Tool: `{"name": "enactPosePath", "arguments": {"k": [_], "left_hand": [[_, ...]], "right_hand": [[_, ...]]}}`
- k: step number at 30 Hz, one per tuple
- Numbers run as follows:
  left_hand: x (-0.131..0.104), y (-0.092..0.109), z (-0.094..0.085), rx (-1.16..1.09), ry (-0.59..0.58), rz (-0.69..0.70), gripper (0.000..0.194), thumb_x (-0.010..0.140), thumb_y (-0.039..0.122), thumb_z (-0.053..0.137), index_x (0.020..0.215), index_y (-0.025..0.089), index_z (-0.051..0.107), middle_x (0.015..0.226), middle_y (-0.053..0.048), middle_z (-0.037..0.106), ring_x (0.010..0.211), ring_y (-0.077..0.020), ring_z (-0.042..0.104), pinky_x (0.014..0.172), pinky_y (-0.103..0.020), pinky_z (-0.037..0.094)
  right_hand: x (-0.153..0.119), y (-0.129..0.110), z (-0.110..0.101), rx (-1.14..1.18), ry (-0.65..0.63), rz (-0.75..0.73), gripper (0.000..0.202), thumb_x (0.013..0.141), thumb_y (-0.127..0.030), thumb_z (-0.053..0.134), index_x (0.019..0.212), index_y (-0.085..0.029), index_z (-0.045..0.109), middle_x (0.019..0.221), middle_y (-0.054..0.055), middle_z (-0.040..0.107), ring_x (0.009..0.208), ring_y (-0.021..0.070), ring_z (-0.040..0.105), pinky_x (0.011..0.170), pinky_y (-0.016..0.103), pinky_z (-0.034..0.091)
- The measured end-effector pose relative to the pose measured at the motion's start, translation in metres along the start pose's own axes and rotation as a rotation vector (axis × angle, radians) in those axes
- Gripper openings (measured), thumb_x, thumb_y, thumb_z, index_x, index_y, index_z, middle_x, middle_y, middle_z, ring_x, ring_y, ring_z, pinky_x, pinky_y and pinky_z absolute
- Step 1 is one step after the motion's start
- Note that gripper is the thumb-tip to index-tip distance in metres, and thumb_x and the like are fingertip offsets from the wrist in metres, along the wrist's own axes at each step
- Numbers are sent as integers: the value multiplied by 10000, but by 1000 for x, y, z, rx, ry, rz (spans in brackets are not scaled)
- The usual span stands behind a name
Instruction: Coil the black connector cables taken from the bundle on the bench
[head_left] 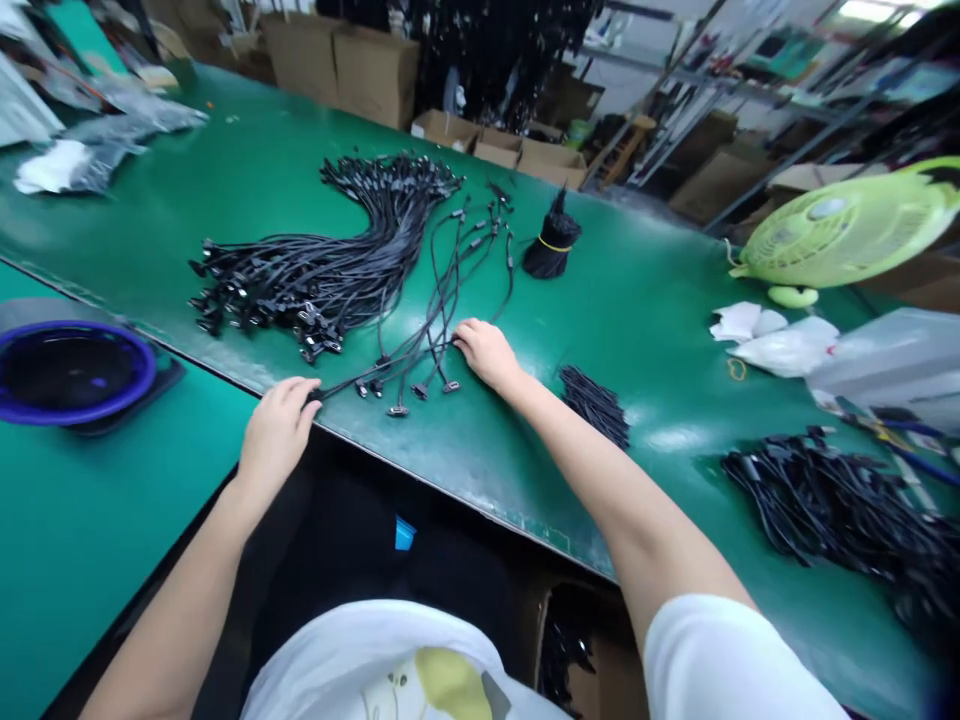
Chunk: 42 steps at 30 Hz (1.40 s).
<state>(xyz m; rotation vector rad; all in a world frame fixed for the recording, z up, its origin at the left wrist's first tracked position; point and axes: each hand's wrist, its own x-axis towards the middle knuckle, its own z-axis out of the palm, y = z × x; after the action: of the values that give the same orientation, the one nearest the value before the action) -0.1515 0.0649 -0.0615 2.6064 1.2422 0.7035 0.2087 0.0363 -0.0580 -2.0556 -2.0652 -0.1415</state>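
My left hand [279, 418] is closed at the table's front edge, pinching the connector end of a black cable [349, 381]. That cable runs rightward toward my right hand [486, 350], whose fingertips are closed on a dark length of cable just above the table. Which strand it is gets lost among the loose cables. Several loose black cables [442, 300] with metal plugs spread between and beyond my hands. Behind them lies a large heap of black cables [360, 255], plugs fanned toward the left.
A bundle of black ties with a yellow band [553, 246] stands behind my right hand. Near my right forearm lie thin black strips [594, 405]. Coiled cables [832, 500] and a green fan [847, 225] sit right. A purple-rimmed bowl [142, 375] is left.
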Motion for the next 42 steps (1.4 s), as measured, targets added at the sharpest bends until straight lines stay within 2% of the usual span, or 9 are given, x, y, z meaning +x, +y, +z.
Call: {"name": "enactPosePath", "arguments": {"k": [4, 12, 16, 20, 24, 28, 32, 37, 42], "left_hand": [[14, -8, 2, -18, -46, 64, 253, 943, 356, 495, 1032, 176, 649, 1093, -119, 660, 1027, -280, 582, 938, -429, 463], [22, 9, -28, -606, 89, -10, 190, 923, 321, 544, 834, 189, 648, 1045, -61, 634, 993, -198, 597, 916, -336, 481], [-4, 15, -66, -1135, 90, -159, 167, 861, 334, 652, 778, 190, 630, 1027, -15, 562, 836, -133, 626, 780, -256, 541], [-31, 2, -86, -1466, -11, -406, 282, 786, 424, 733, 726, 174, 617, 992, -24, 610, 760, -129, 654, 650, -211, 566], [-37, 11, -84, -1425, -189, -327, 341, 825, 477, 674, 711, 171, 573, 966, -64, 667, 855, -200, 679, 772, -306, 588], [-26, 58, -70, -1043, -120, -100, 184, 924, 321, 557, 795, 192, 534, 1233, -98, 622, 1145, -241, 606, 1012, -393, 480], [-28, 110, -49, -1039, -604, 170, 168, 951, 316, 490, 1021, 199, 589, 1270, -138, 627, 1127, -232, 615, 1002, -390, 469], [-40, 127, -35, -1486, -1217, -36, 359, 968, 405, 473, 1194, 154, 595, 613, -8, 607, 479, -95, 511, 516, -217, 423], [-30, 108, -39, -1779, -992, -354, 234, 896, 345, 604, 917, 132, 697, 436, 98, 259, 373, -33, 190, 407, -159, 262]], "right_hand": [[17, 1, -14, -1, 130, -45, 259, 952, -188, 384, 980, -144, 637, 991, 140, 640, 890, 236, 548, 818, 356, 409], [37, -35, -136, 98, 514, -375, 255, 1010, -287, 336, 1025, -201, 576, 962, 70, 612, 924, 197, 563, 841, 363, 458], [34, 15, -190, -232, 271, -146, 214, 968, -185, 397, 1045, -159, 596, 1027, 103, 643, 980, 194, 568, 893, 337, 441], [-4, 64, -227, -422, 310, 209, 285, 979, -142, 335, 1116, -109, 582, 1130, 176, 631, 1024, 199, 571, 877, 311, 433], [-74, 34, -202, -478, 98, 220, 195, 900, -146, 472, 1029, -194, 610, 922, 116, 675, 666, 201, 572, 545, 289, 352], [-158, -68, -154, -281, -174, -146, 253, 825, -48, 480, 1010, -184, 585, 808, 43, 628, 566, 140, 540, 479, 263, 268], [-193, -138, -148, -4, -150, -336, 193, 941, -109, 397, 885, -177, 568, 704, 5, 549, 561, 115, 515, 494, 261, 283], [-191, -90, -149, -92, 41, -106, 438, 1017, -450, 352, 754, -180, 574, 693, 22, 570, 586, 114, 520, 480, 270, 240], [-216, -22, -124, 44, 53, 96, 465, 971, -584, 373, 930, -196, 628, 851, 41, 672, 714, 147, 616, 562, 255, 362]]}}
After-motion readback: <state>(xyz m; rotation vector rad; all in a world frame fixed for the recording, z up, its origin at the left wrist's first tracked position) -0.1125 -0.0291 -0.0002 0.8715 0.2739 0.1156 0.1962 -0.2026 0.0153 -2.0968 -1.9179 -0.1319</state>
